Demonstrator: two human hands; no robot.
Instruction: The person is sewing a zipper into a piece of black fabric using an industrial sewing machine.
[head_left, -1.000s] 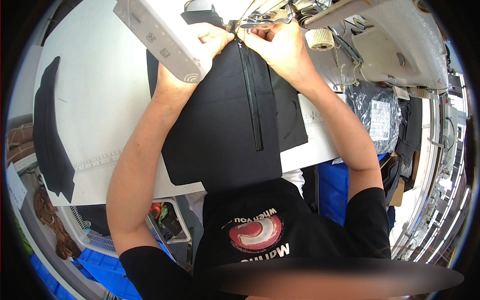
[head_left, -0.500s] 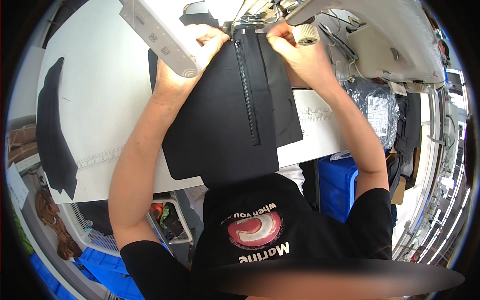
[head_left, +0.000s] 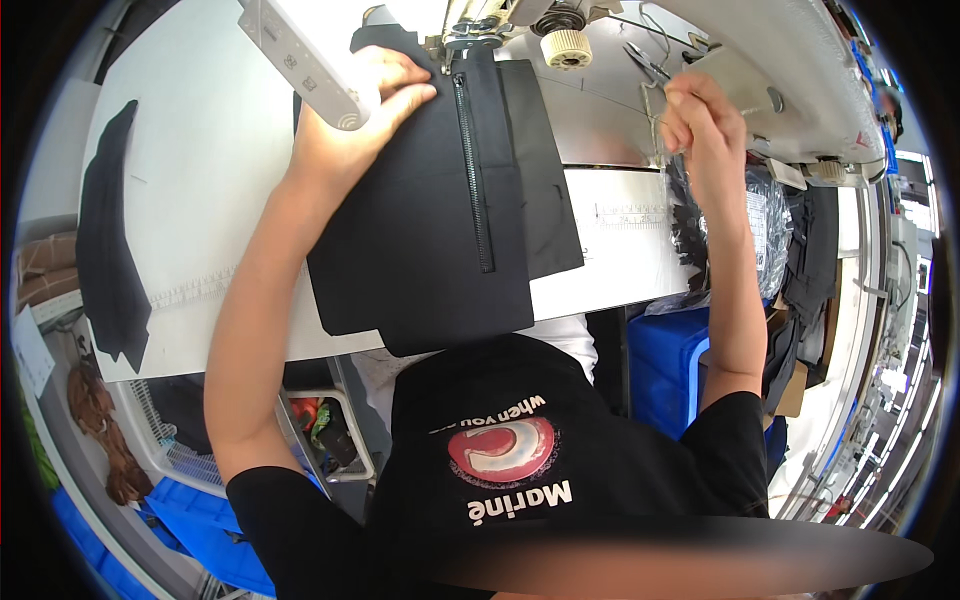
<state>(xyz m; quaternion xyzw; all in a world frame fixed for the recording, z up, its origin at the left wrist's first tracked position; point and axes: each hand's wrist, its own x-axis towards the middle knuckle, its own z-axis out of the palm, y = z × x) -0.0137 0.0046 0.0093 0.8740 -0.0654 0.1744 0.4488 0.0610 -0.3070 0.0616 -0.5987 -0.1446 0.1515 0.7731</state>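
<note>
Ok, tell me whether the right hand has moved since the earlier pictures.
Yes. The right hand has moved right: a second ago it was left of the cream knob; now it is to the knob's right and lower in view.

The right hand (head_left: 706, 128) is now off the cloth (head_left: 410, 240), farther right. The cloth lies slightly farther left.

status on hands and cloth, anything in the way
Left hand on black zippered cloth. Right hand off it, curled, grip unclear. Cloth's far end at sewing machine. Pale bar partly hides left hand.
</note>
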